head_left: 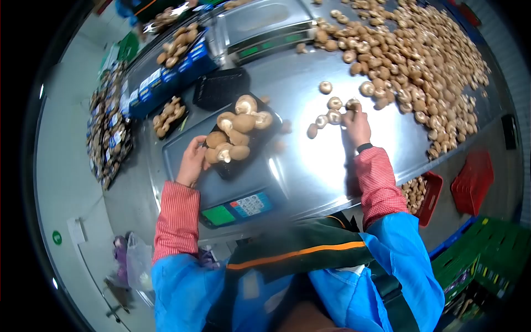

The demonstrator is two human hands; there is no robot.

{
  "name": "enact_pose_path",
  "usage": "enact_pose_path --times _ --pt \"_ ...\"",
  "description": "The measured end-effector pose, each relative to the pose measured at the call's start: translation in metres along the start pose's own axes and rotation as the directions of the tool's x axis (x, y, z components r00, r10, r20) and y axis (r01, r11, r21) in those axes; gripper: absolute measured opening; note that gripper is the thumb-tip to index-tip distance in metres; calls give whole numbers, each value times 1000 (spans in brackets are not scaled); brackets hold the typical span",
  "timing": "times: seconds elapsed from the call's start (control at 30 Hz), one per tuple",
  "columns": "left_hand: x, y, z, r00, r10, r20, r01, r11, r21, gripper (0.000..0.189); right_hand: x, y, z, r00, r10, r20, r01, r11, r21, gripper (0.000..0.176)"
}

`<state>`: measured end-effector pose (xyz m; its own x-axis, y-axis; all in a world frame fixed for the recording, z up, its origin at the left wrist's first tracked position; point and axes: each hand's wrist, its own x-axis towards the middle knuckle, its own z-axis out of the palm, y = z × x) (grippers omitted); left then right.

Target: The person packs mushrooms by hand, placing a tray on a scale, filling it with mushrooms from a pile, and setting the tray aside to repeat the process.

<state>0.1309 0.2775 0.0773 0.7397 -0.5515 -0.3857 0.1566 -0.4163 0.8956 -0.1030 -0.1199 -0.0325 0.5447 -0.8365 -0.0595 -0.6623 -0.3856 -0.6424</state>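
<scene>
A black tray [225,170] heaped with brown mushrooms [238,123] rests on the platform of a weighing scale [193,182]. At the tray's left edge, my left hand [192,160] holds it, fingers closed about the rim and thumb beside the nearest mushrooms. My right hand [358,126] is on the steel table to the right, its fingertips closed on a mushroom [353,103]. Several loose mushrooms [334,116] lie just left of those fingers. The scale's keypad and green display [219,215] face me.
A large mushroom pile [409,61] covers the table's far right. Behind the tray are stacked black trays [221,87], a blue box [171,77] and a second scale [265,33]. Packed trays [108,127] stand left. Red crates [473,182] and green crates [487,254] sit below right.
</scene>
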Motion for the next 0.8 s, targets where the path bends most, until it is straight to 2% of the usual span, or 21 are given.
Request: enact_pose_path --times 0.03,0.07,0.1,0.13,0.17,0.23,0.27,0.3,0.33,0.37,0.4,0.43,0.5,0.57,0.6,0.63,0.7,0.73,0.77,0.8 --pt "-5 -6 -13 1000 -6 -21 6 1000 4 26 6 3 1 1000 -9 22 4 970 242 43" --pt "-9 -10 -22 999 -13 -32 13 1000 -1 26 10 9 5 993 52 108 -98 872 479 37" --pt "-13 -17 -30 998 9 -56 -9 1000 10 27 14 20 19 994 -68 -91 86 976 202 38" --pt "-14 -28 -39 996 34 -82 -30 998 55 28 7 8 14 987 -109 -116 128 978 165 41" --pt "-14 -37 -47 993 58 -98 -48 993 103 29 -7 -23 -2 999 -44 2 43 981 192 41" --pt "-21 -32 -51 979 94 -181 -44 964 263 29 -22 -49 -2 977 -207 50 180 928 326 42" --pt "-24 -34 -54 906 391 -162 -237 785 573 29 -29 -64 -3 946 -304 113 248 902 353 44" --pt "-26 -35 -55 910 352 -219 -195 831 522 29 -39 -83 -6 902 -396 169 310 870 383 47" --pt "-28 -35 -56 911 311 -270 -159 870 467 29 -52 -112 -14 876 -379 299 199 848 491 45" --pt "-29 -36 -56 911 270 -312 -127 903 410 28 -60 -130 -12 831 -423 360 208 838 505 45" --pt "-30 -41 -58 891 271 -365 -115 911 395 28 -74 -153 -14 778 -513 363 274 797 538 45" --pt "-33 -44 -58 847 362 -389 -161 873 460 28 -88 -175 -15 720 -594 361 334 751 570 45" --pt "-37 -47 -56 740 539 -402 -240 770 591 28 -111 -204 -9 575 -757 311 526 633 569 43" --pt "-43 -40 -46 745 509 -431 -268 820 505 30 -127 -221 5 411 -870 273 724 493 483 46" --pt "-48 -35 -41 750 493 -441 -282 841 461 31 -136 -229 13 435 -834 340 730 548 409 44" --pt "-53 -31 -39 739 549 -391 -295 785 545 34 -136 -229 28 352 -900 255 875 414 253 43" --pt "-57 -24 -31 707 654 -269 -334 644 688 39 -143 -232 37 318 -938 141 938 333 98 21" --pt "-58 -25 -27 766 604 -222 -342 675 654 49 -144 -232 42 313 -946 87 946 319 62 19" --pt "-59 -26 -20 771 606 -195 -339 650 680 50 -146 -232 47 310 -950 37 950 311 25 18" --pt "-61 -25 -12 776 609 -163 -339 620 707 52 -147 -234 46 326 -944 53 942 329 70 18"
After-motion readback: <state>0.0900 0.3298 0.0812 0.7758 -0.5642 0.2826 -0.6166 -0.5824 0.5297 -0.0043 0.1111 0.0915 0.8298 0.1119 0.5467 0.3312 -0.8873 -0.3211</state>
